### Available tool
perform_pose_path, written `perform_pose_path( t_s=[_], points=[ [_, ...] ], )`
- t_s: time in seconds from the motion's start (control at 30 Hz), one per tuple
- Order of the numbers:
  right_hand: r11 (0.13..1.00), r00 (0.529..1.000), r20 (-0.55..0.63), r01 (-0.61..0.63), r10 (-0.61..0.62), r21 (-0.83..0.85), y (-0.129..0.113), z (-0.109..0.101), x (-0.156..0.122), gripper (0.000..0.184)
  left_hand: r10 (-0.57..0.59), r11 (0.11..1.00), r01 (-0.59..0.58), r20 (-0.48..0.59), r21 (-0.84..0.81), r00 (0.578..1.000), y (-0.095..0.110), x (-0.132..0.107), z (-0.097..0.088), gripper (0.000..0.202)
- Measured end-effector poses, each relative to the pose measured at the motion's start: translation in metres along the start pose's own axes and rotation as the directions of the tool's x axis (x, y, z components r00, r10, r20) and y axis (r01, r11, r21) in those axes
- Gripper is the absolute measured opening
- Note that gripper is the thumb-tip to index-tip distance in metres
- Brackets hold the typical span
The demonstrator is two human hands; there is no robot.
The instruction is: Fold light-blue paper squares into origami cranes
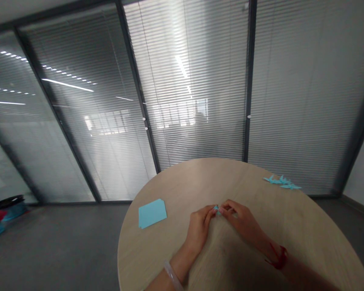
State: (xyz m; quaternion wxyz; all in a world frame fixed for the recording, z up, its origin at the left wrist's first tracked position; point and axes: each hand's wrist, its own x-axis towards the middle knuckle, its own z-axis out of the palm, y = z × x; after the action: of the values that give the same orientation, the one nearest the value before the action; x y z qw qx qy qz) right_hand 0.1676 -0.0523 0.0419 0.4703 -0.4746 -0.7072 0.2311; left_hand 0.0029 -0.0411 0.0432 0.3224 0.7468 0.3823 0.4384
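My left hand (198,230) and my right hand (239,220) meet above the middle of a round light-wood table (182,182). Between their fingertips, both hands pinch a small piece of folded light-blue paper (216,209), mostly hidden by my fingers. To the left lies a stack of light-blue paper sheets (152,213), a hand's length from my left hand. Several folded blue paper shapes (282,182) lie near the far right table edge. A pale bangle (172,275) circles my left wrist, and a red band (279,257) circles my right.
The curved table edge runs around the far side. Behind it stand glass partitions with closed slatted blinds (200,81) above a grey floor (73,242). A heap of red, blue and black items (3,214) sits on the floor at far left.
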Motion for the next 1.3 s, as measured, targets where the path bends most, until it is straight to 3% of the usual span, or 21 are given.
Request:
perform_pose_path(
  t_s=[0.13,0.27,0.4,0.53,0.7,0.83,1.07,1.3],
  points=[
    [0.997,0.996,-0.073,0.063,-0.061,0.035,0.006,0.001,0.002,0.02,-0.022,0.999,0.022,0.001,-0.034,1.0,-0.003,0.0,0.001,0.033],
    [0.991,0.992,-0.078,0.101,-0.094,0.09,0.012,0.002,0.003,0.022,-0.088,0.976,0.092,0.029,-0.195,0.996,-0.008,0.003,0.003,0.034],
    [0.98,0.988,-0.042,0.151,-0.147,0.127,0.018,0.001,0.004,0.022,-0.122,0.894,0.159,0.114,-0.419,0.986,-0.011,0.005,0.006,0.036],
    [0.975,0.983,-0.03,0.182,-0.179,0.125,0.02,0.0,0.005,0.019,-0.147,0.827,0.222,0.182,-0.517,0.972,-0.01,0.006,0.005,0.037],
    [0.981,0.985,-0.059,0.168,-0.163,0.094,0.017,-0.001,0.004,0.016,-0.163,0.762,0.281,0.247,-0.583,0.955,-0.009,0.006,0.004,0.04],
    [0.981,0.986,-0.061,0.161,-0.155,0.109,0.014,0.0,0.003,0.014,-0.228,0.724,0.318,0.223,-0.613,0.948,-0.008,0.004,0.006,0.042],
    [0.981,0.985,-0.073,0.161,-0.154,0.107,0.01,0.003,0.002,0.012,-0.222,0.721,0.321,0.234,-0.613,0.946,-0.007,0.002,0.007,0.04],
    [0.975,0.996,-0.055,0.084,-0.074,0.206,0.008,0.003,0.002,0.013,-0.223,0.746,0.325,0.242,-0.582,0.944,-0.003,0.002,0.006,0.043]
  ],
)
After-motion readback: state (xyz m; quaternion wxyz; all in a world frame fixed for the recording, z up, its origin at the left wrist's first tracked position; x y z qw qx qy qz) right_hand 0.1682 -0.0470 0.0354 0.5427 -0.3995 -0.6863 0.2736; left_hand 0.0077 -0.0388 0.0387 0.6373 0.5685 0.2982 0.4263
